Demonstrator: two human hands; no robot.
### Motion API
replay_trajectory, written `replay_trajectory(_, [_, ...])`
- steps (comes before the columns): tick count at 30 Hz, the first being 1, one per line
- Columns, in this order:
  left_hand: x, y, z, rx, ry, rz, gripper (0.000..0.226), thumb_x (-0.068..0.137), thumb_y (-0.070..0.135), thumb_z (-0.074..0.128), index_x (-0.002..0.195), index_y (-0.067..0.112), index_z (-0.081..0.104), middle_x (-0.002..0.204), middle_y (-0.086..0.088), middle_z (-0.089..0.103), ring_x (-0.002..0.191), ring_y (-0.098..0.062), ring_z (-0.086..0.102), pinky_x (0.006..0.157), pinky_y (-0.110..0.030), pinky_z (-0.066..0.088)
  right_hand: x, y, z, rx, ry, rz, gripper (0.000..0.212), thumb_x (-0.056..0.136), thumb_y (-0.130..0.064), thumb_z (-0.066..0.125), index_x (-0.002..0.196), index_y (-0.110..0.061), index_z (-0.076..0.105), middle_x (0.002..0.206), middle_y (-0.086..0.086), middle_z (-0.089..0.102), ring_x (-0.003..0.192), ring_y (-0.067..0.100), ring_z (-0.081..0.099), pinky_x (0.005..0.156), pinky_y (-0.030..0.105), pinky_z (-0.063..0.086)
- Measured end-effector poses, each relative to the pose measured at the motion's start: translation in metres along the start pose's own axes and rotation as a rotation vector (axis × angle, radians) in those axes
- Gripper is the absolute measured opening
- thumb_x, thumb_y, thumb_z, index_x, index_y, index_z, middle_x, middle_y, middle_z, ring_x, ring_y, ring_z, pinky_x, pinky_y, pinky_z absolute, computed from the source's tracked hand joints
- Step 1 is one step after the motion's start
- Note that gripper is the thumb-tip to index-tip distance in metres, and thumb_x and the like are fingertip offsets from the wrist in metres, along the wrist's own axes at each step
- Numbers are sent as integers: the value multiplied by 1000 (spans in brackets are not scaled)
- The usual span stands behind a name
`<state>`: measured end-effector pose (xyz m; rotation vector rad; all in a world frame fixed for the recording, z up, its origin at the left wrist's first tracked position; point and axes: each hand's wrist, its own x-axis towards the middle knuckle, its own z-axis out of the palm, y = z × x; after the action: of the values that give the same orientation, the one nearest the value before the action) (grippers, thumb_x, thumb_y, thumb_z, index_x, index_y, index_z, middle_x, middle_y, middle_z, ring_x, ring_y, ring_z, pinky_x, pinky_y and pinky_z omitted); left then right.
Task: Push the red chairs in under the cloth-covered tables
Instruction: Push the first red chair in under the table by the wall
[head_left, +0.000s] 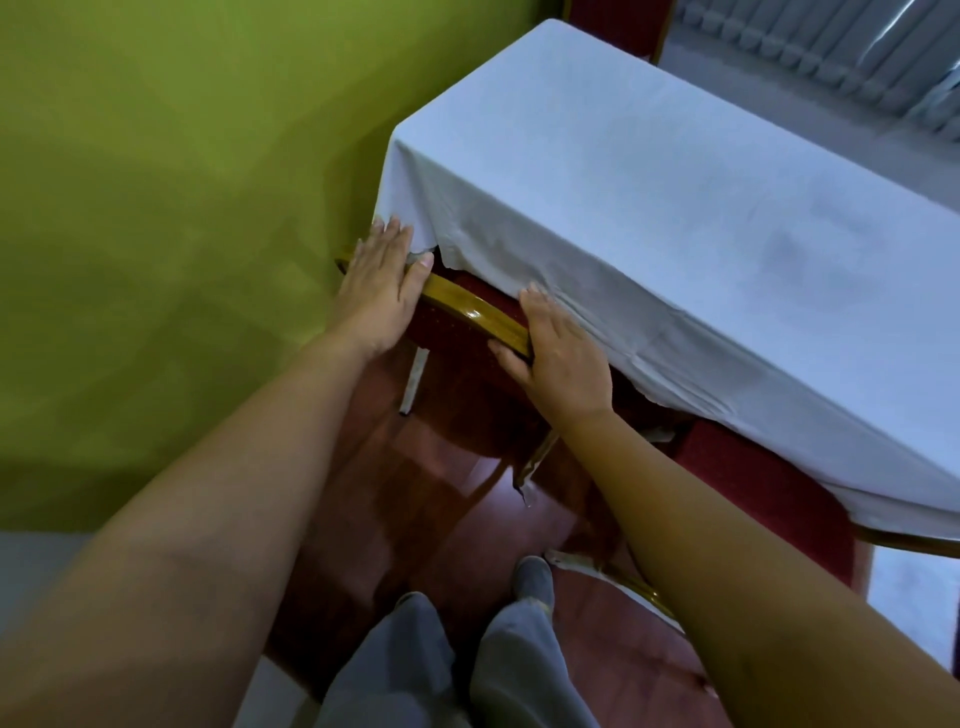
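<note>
Chair rail (470, 312) under left hand (376, 291) and right hand (558, 358) — fingers (543, 309) against tablecloth (675, 208).

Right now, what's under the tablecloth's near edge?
The red chair shows its gold-railed back and rear legs at the tablecloth hem, left hand and right hand on it. Seat and table legs are hidden.

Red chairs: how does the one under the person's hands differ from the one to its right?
The near chair has the left hand and right hand resting on its gold top rail; the right chair is untouched. The near chair's rail shows almost whole, while the white cloth drapes over most of the right chair's rail. Both have red dotted upholstery and gold frames.
</note>
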<state>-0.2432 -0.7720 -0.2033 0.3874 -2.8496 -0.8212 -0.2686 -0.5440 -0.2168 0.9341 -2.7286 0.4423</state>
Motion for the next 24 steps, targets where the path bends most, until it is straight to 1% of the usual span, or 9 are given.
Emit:
replay_trajectory(3, [14,0,1,-3,1,7,60,104,45,22,154,12,18,163,-3,9,149,-13,-2,119,-29,-3,11,6,3,-9,-19,4,71,93,-55,44,141,-2,44,143,16,49,134,27,45,114,36,31])
replay_trajectory(6, [29,2,4,3,-8,6,61,104,45,22,154,11,19,163,-4,9,150,-13,-2,116,-26,-5,23,13,3,-6,-48,13,73,93,-57,41,143,-3,41,146,15,46,136,27,43,115,38,31])
replay_trajectory(12, [57,7,10,15,-31,11,63,103,48,21,154,12,17,163,-4,8,150,-14,-2,120,-31,-2,43,30,2,-24,-101,46,76,93,-60,36,148,-7,35,152,10,40,141,23,35,117,33,23])
replay_trajectory(17, [73,13,14,27,-26,18,62,103,45,22,153,9,18,162,-7,11,150,-17,0,120,-32,-1,55,41,5,0,-78,63,74,93,-58,40,145,-5,39,148,13,44,138,26,41,115,37,29])
replay_trajectory(20, [80,15,16,15,-29,21,62,103,44,22,153,8,18,162,-9,11,150,-18,0,121,-33,-1,59,45,4,0,-79,66,74,93,-57,40,145,-5,40,147,14,45,137,27,41,114,37,29])
replay_trajectory(23, [83,17,16,24,-32,21,61,104,43,22,153,8,17,162,-9,10,150,-18,0,121,-33,-1,63,47,5,-16,-96,67,74,94,-58,39,146,-6,38,149,13,43,139,26,39,117,38,27])
replay_trajectory(24, [84,17,16,27,-35,21,61,104,43,21,153,8,17,162,-9,9,150,-18,0,121,-33,-1,64,48,6,-29,-108,67,74,94,-58,38,147,-6,37,150,12,41,140,25,37,118,37,25])
